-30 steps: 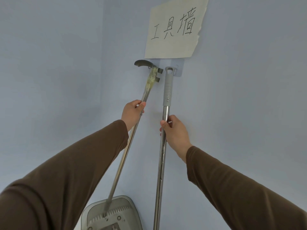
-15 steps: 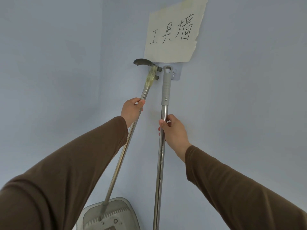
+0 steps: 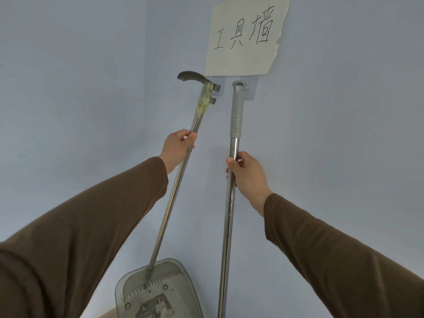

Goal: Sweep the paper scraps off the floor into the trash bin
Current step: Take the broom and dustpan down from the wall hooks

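The left hand (image 3: 177, 146) grasps the steel-handled grey plastic dustpan (image 3: 158, 292) left of the handwritten paper wall sign (image 3: 245, 35); the right hand (image 3: 249, 174) grasps the grey-gripped steel broom pole (image 3: 231, 203) below it; either top may snag its wall hook; no scraps or bin show.

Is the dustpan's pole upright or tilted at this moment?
Tilted. The dustpan pole slants from the pan up and right toward the wall hook, gripped by the left hand; the broom pole alongside stands near vertical.
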The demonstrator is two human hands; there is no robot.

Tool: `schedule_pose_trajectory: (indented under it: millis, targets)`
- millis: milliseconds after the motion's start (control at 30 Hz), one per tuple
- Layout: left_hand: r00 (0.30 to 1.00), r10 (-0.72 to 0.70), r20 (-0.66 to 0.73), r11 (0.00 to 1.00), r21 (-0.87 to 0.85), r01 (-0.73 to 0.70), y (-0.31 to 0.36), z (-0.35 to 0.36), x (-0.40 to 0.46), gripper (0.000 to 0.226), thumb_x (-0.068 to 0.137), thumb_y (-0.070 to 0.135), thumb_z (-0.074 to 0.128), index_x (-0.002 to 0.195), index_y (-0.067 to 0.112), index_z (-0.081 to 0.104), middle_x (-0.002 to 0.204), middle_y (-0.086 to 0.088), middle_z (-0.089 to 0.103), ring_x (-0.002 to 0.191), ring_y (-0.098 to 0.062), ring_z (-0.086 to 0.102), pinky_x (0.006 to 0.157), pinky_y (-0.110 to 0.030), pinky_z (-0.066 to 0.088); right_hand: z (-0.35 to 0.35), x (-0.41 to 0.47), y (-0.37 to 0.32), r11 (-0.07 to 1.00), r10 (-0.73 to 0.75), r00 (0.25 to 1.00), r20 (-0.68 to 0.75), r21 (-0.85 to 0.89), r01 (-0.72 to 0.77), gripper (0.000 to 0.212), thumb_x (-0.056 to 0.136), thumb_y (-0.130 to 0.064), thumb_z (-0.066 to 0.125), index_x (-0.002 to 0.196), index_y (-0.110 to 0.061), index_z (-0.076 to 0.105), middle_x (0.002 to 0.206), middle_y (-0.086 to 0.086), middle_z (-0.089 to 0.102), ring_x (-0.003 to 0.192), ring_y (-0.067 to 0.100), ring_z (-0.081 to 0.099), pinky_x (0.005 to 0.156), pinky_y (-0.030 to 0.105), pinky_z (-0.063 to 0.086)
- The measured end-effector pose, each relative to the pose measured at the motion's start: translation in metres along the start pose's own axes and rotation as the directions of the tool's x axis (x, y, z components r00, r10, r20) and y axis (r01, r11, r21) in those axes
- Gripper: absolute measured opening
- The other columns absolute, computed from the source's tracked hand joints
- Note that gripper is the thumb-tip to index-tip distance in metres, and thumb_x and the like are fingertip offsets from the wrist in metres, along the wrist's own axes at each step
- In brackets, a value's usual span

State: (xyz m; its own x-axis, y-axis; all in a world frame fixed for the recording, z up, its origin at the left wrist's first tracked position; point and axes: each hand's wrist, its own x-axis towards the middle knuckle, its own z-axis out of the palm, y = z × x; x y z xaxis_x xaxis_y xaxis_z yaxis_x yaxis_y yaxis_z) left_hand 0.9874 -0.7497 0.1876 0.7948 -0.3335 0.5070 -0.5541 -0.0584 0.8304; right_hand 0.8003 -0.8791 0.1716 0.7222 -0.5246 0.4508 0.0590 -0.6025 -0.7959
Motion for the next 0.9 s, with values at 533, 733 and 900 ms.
schedule_pose_trajectory:
  millis: [533,733,900]
  targets:
    - [0.988,-0.101,0.114,0.98,0.184,0.078,-0.012,-0.117,-0.187,0.029,0.098,0.038,0.055,0.097,0.011,0.063,0.094,-0.013,0.069,0.076,-0.021,0.056,0.076,-0.039,0.051,0.005,-0.163,-0.024,0.983,0.142,0.985,0.097,-0.128,-0.13,0.024,0.097,-0.036,0.053,0.096,-0.014,0.062,0.097,0.009,0.07,0.083,0.024,0.065,0.079,0.04,0.055]
    - [0.98,-0.17,0.106,0.95,0.281,0.134,-0.009,-0.178,-0.29,0.034,0.094,0.042,0.058,0.098,0.008,0.058,0.1,-0.024,0.065,0.08,-0.025,0.057,0.086,-0.052,0.054,0.003,-0.262,-0.041,0.98,0.157,0.98,0.12,-0.145,-0.139,0.021,0.098,-0.036,0.055,0.103,-0.016,0.059,0.096,0.004,0.066,0.081,0.02,0.062,0.064,0.024,0.047]
    - [0.978,-0.198,0.064,0.908,0.387,0.159,-0.003,-0.222,-0.388,0.03,0.094,0.038,0.06,0.093,0.008,0.057,0.084,-0.011,0.06,0.076,-0.023,0.054,0.073,-0.038,0.048,-0.001,-0.347,-0.054,0.968,0.248,0.959,0.139,0.012,-0.252,0.015,0.098,-0.029,0.058,0.107,-0.018,0.057,0.102,0.011,0.067,0.065,0.019,0.067,0.063,0.028,0.06]
